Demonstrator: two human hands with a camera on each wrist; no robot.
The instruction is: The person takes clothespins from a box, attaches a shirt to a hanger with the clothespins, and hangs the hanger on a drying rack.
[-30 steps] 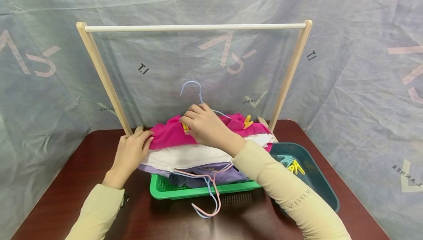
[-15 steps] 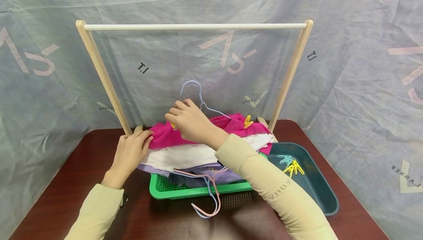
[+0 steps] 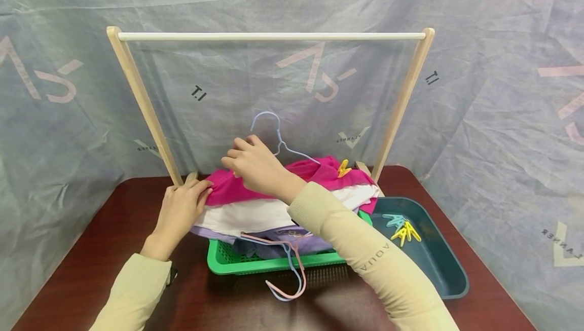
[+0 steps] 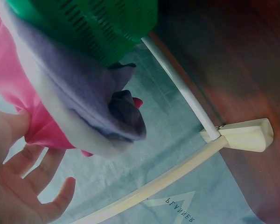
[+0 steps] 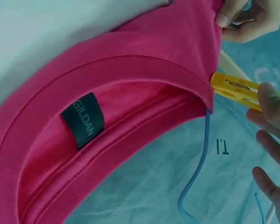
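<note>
A pink T-shirt [image 3: 232, 191] lies on top of a clothes pile, a blue hanger [image 3: 298, 154] at its neck with the hook standing up. My left hand [image 3: 182, 209] pinches the shirt's left end between thumb and fingers; the left wrist view shows the pink cloth [image 4: 46, 126] bunched there. Between thumb and forefinger, my right hand [image 3: 260, 169] grips a yellow clothespin [image 5: 235, 87], its tip at the shirt's edge beside the collar, where the hanger's arm [image 5: 203, 154] comes out. Another yellow clothespin [image 3: 344, 169] sits on the right shoulder.
White [image 3: 248, 218] and purple [image 3: 315, 244] clothes lie beneath, over a green basket [image 3: 246, 269]. Pink and blue hangers [image 3: 298, 270] hook over its front. A dark tray [image 3: 449, 265] at right holds several clothespins [image 3: 407, 232]. Behind stands a wooden rack with a white rail [image 3: 274, 36].
My right hand has moved left along the shirt's top with the clothespin, uncovering more of the blue hanger. The left hand has kept its place.
</note>
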